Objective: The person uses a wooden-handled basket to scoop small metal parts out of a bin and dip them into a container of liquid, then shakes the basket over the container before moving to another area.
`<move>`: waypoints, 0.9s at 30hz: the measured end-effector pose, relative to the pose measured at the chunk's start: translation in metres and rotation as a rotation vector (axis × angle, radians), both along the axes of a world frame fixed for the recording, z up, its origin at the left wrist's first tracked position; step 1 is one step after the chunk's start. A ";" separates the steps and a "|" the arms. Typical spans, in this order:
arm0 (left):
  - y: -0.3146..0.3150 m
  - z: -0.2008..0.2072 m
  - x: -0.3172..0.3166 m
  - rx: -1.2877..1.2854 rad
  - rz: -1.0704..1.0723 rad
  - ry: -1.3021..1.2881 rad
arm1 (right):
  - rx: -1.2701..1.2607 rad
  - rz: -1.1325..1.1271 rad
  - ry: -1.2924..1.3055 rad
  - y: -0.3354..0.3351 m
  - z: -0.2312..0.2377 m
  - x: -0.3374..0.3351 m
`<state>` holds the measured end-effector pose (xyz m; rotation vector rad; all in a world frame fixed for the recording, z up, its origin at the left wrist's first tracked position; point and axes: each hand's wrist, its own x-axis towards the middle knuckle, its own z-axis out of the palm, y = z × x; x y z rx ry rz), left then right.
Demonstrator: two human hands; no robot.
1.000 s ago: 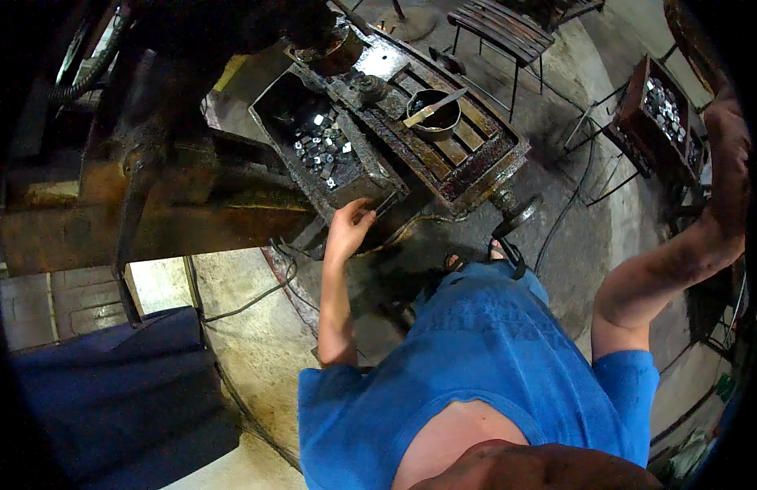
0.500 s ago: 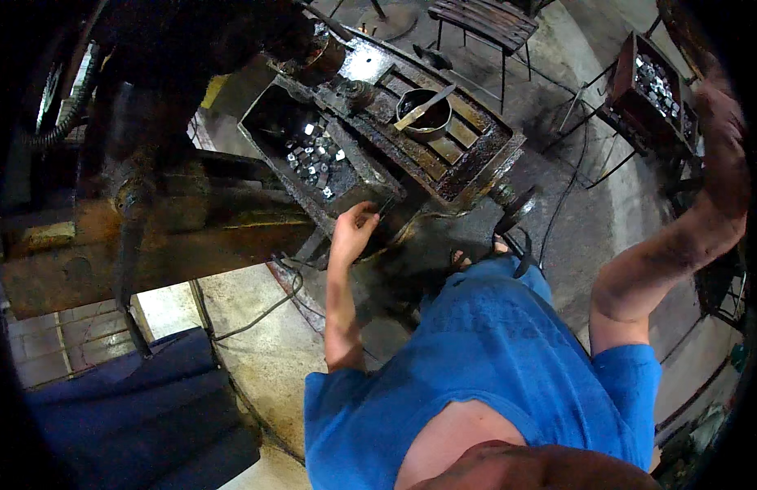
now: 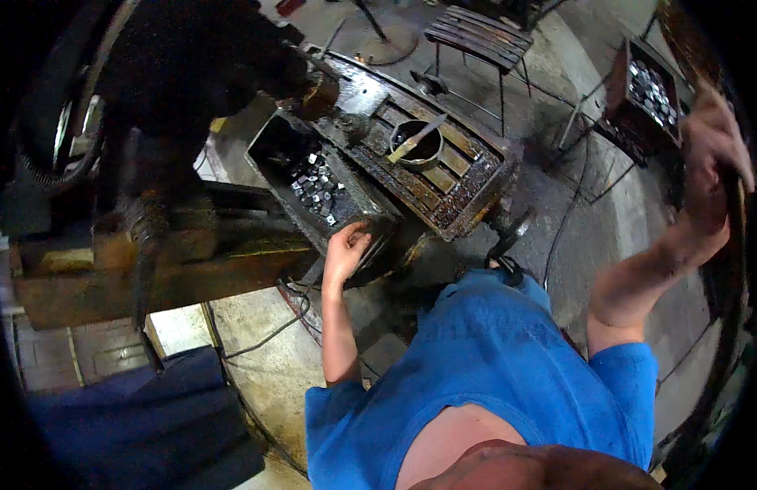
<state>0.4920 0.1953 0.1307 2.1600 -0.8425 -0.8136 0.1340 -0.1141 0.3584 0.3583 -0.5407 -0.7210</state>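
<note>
Blue shirt, lower centre of my view. Left hand, centre: fingers bent at the near end of a metal bin; I cannot tell whether they grip it. Right hand, raised at far right; its grip I cannot make out. Small metal pieces, loose inside the bin, upper centre. Round pot, flat tool across its mouth, on the slotted table. Slatted stool, top. Reddish box of shiny bits, upper right.

Right grip blurred, metal pieces too small for exact shape
</note>
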 end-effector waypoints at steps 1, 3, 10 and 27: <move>-0.002 0.003 0.005 0.003 -0.006 -0.002 | 0.007 -0.019 0.016 -0.007 -0.008 -0.012; -0.001 0.002 0.020 0.008 0.013 0.013 | 0.000 -0.103 0.262 -0.019 -0.039 -0.032; 0.006 -0.068 0.146 -0.090 0.207 0.010 | -0.252 -0.082 1.507 0.002 -0.202 -0.083; -0.093 -0.161 0.408 0.458 0.002 -0.664 | -0.024 0.137 1.360 0.200 -0.229 0.022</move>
